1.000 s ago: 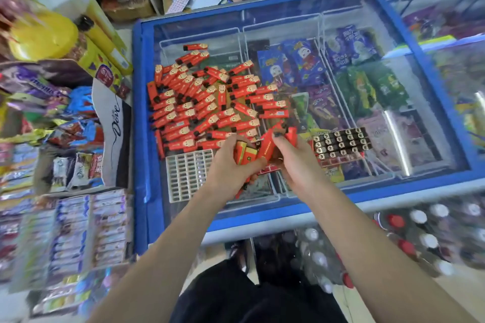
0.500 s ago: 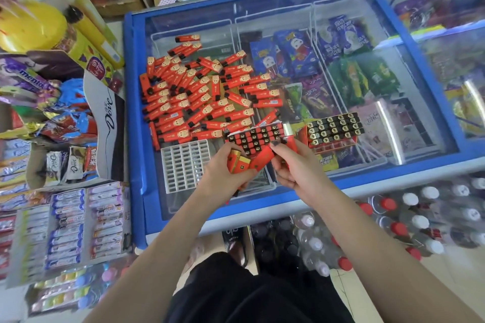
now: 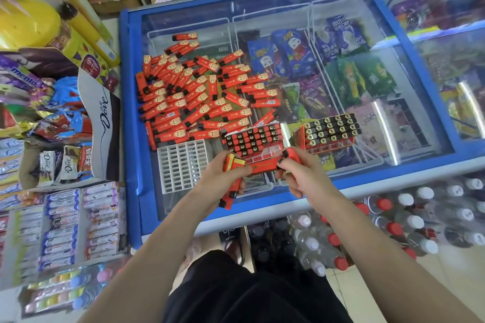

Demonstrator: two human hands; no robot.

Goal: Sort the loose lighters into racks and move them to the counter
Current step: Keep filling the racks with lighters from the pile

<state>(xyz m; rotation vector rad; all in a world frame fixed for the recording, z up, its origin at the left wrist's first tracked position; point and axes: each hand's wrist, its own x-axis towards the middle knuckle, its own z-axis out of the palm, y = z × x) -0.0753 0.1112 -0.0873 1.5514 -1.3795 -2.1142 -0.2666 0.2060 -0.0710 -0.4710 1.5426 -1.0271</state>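
My left hand (image 3: 231, 173) is closed around a small bundle of red lighters (image 3: 232, 186), their black caps pointing down toward the near edge of the freezer lid (image 3: 183, 21). My right hand (image 3: 299, 173) pinches the other end of 1 lighter (image 3: 265, 166) that lies crosswise between both hands, thumb and fingers (image 3: 284, 161) clamped on its capped end. The loose pile (image 3: 194, 94) covers the left part of the glass, well apart from my hands. The partly filled rack (image 3: 253, 139) sits just beyond my hands, with open slots along its near row as far as I can judge; a second, fuller rack (image 3: 330, 130) stands just to its right, and an empty white rack (image 3: 183, 165) lies to the left of my left hand. Procedure for this step, as I judge it: release the lighter from the left hand so that only the right carries it, turn it upright with the black cap on top to match the seated ones, align it over a vacant near slot, and press straight down until its cap is level with its neighbours. Keep the left bundle gripped firmly and tilted away from the lid edge; a dropped lighter would slide on the glass. Avoid nudging the rack sideways.
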